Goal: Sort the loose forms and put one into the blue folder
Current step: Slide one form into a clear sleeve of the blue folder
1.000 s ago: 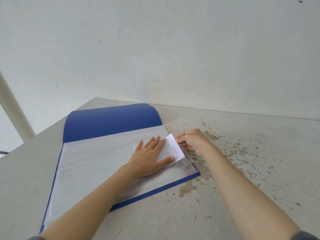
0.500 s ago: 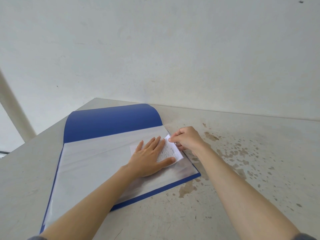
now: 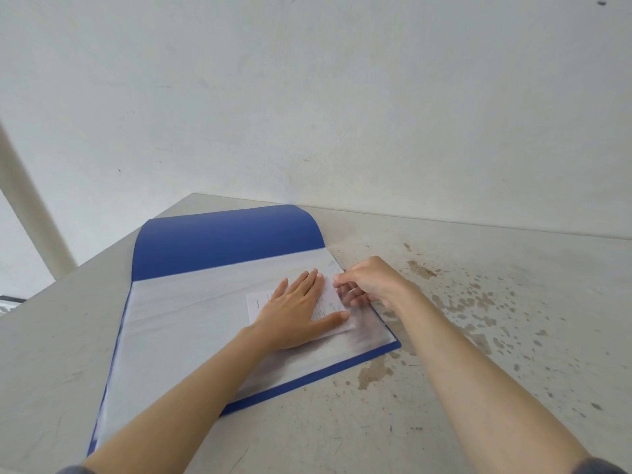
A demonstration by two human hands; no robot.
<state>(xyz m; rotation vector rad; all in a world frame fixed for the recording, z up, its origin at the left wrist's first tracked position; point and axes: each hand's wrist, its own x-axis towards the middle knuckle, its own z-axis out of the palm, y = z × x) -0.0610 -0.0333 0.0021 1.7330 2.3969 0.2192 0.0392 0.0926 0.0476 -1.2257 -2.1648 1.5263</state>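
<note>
1. Right hand [image 3: 371, 285]: thumb and forefinger pinched together at the right edge of the sleeve [image 3: 188, 309], other fingers curled beneath. The lower fingers look hazy, as if behind the plastic. Can't tell whether the form's corner is in the pinch too.
2. Left hand [image 3: 301, 313]: flat, fingers straight and together, thumb out to the right. It presses down on the form [image 3: 259, 302], gripping nothing.
3. The form is a small white sheet, mid-frame, on the right half of the sleeve page. The left hand covers its middle. One printed strip shows left of the hand and another shows between the thumb and fingers. The print is too small to read.
4. The form's left strip looks milky, as if under plastic. Can't confirm that for the right end, where the edge blurs into glare.
5. Folder [image 3: 225, 241]: open on the table [image 3: 478, 388], blue cover curling up at the far end, clear sleeve page nearest the camera. Its lower-left corner is hidden behind the left forearm.
6. Table: grey, with brown stains [image 3: 461, 295] at right of frame.
7. Both forearms are cut off by the bottom edge, with a bit of dark sleeve cuff at each corner.
8. Pale pole [image 3: 30, 206] at upper left, cut off by the frame. Plain white wall [image 3: 307, 97] fills the top.
</note>
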